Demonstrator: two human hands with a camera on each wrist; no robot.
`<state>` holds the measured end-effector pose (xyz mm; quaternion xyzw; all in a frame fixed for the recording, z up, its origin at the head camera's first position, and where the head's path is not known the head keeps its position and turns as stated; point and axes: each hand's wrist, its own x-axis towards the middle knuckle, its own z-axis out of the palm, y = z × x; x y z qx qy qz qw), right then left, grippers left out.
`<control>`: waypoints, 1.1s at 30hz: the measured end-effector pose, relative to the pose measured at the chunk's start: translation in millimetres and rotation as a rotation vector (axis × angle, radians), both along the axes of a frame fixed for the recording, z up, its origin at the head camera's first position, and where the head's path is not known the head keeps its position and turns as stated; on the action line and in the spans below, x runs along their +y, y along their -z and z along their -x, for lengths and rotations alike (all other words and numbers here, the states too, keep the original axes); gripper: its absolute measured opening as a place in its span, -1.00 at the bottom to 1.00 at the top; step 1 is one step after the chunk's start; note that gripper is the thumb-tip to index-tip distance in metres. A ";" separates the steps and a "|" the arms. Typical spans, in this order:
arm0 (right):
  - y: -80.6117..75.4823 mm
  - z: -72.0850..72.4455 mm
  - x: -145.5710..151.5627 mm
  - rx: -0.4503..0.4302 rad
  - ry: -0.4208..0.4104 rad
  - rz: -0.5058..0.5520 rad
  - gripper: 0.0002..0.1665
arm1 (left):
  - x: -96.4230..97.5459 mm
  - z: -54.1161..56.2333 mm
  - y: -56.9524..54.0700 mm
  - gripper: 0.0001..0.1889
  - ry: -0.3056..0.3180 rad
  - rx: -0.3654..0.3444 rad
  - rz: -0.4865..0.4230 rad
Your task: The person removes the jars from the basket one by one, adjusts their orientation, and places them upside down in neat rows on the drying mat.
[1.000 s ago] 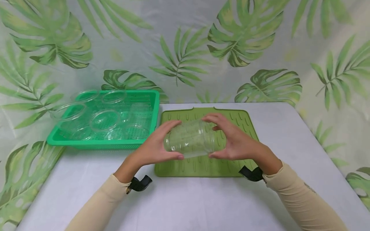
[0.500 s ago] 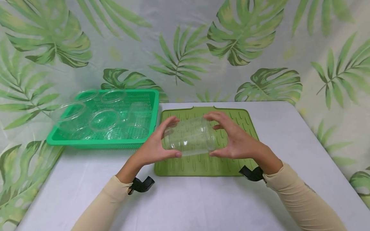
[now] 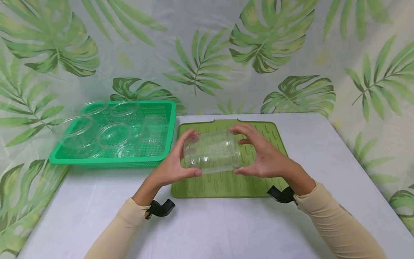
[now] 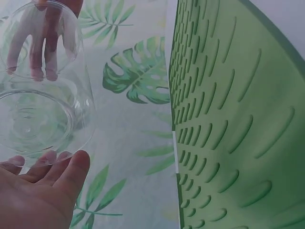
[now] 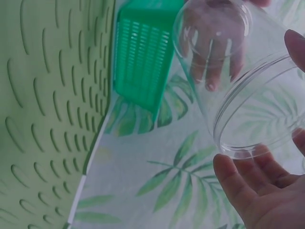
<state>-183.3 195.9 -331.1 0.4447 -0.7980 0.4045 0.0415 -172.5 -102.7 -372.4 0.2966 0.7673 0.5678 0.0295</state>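
**Clear jar (image 3: 211, 153) held sideways above a green mat (image 3: 223, 189)**

Nearest the wearer, two beige sleeves (image 3: 336, 219) reach forward over the white surface (image 3: 207, 230), with a black wrist mount (image 3: 163, 208) showing below the left hand (image 3: 171, 165) and another at the opposite wrist. The left hand pinches the jar's base end, thumb on the near side and fingers round the far side. The right hand (image 3: 266, 156) grips the mouth end in the same fashion, its fingertips at the ringed rim (the wrist view shows the rings best).

The jar lies on its side between the two palms, held in the air over the mat, its open mouth facing the right palm. The mat, dotted with raised oblong ridges, lies flat beneath.

Just beside the mat, to its left, sits a green perforated basket (image 3: 106, 160) holding several clear containers (image 3: 114, 136); four round rims stand out, while those toward the basket's right end are hard to make out. Behind everything hangs a pale backdrop (image 3: 207, 102) printed with green leaves.
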 end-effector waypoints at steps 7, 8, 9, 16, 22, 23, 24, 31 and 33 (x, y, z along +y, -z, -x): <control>0.5 -1.0 -1.5 0.001 0.004 0.009 0.27 | 1.3 -0.5 0.7 0.22 0.029 0.005 -0.077; 0.6 -1.0 -1.6 0.001 0.003 0.013 0.27 | 1.8 -0.5 0.3 0.22 0.030 0.005 -0.088; 0.8 -1.1 -1.8 0.000 0.000 0.018 0.26 | 2.3 -0.5 -0.1 0.22 0.032 0.007 -0.099; 4.1 -1.5 -2.2 -0.004 -0.003 0.044 0.26 | 2.0 -0.2 -1.4 0.18 0.007 0.024 -0.110; 8.6 -1.7 -2.2 -0.015 0.011 0.066 0.28 | -1.2 -1.3 -3.8 0.23 0.000 0.016 -0.061; 9.7 -1.6 -2.2 -0.016 0.012 0.072 0.29 | -1.9 -1.8 -4.8 0.24 -0.001 0.016 -0.050; 11.2 -1.5 -2.2 -0.016 0.012 0.078 0.29 | -2.4 -2.3 -6.0 0.24 0.000 0.019 -0.042; 25.6 -0.4 -2.8 -0.033 0.013 0.134 0.31 | -3.4 -2.0 -14.8 0.19 -0.029 0.039 0.014; 29.7 -1.0 -2.9 -0.046 0.022 0.145 0.31 | -3.4 -1.9 -18.1 0.14 -0.035 0.038 0.031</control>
